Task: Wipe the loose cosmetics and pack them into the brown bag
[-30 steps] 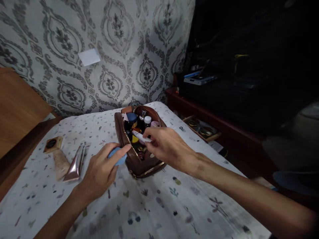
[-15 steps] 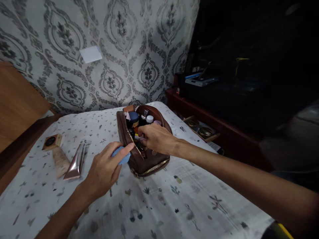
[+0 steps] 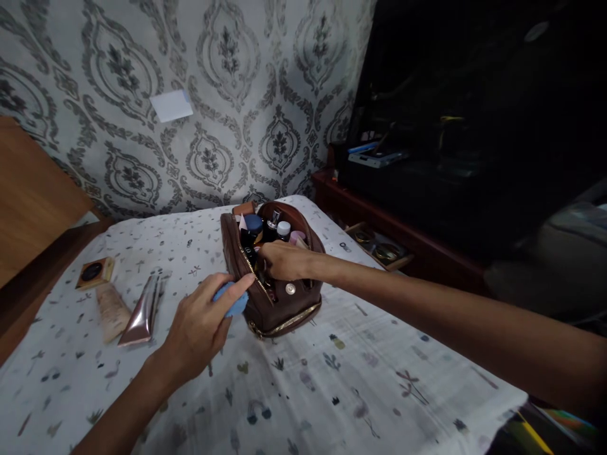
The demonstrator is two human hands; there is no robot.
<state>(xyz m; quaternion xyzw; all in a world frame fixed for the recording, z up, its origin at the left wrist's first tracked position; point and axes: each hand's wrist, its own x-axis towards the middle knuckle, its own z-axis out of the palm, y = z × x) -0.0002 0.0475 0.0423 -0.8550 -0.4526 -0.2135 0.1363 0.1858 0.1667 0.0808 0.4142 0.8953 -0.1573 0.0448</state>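
Note:
A brown toiletry bag (image 3: 277, 316) lies on the patterned white cloth with its gold zipper undone. My left hand (image 3: 202, 322) is closed around a light-blue sponge-like thing (image 3: 231, 300), its forefinger reaching to the zipped edge. Inside the bag's opening is my right hand (image 3: 284, 260), fingers curled downward; their tips, and anything in them, are hidden. Around it in the bag stand a jar with a dark blue lid (image 3: 253, 223), a silver-topped bottle (image 3: 273, 219), a white-capped bottle (image 3: 283, 229) and a pink round item (image 3: 298, 237).
Left of the bag lie a shiny pink tube (image 3: 142, 316), a beige tube (image 3: 111, 313) and a square compact (image 3: 95, 273). A dark red wooden ledge (image 3: 370, 212) runs along the right, with a tray (image 3: 384, 246) of round gold items beside the cloth. Patterned wallpaper rises behind.
My right hand has shifted slightly left and deeper into the bag, uncovering a round snap on its flap. My left hand keeps its hold on the blue thing. The view has shifted slightly.

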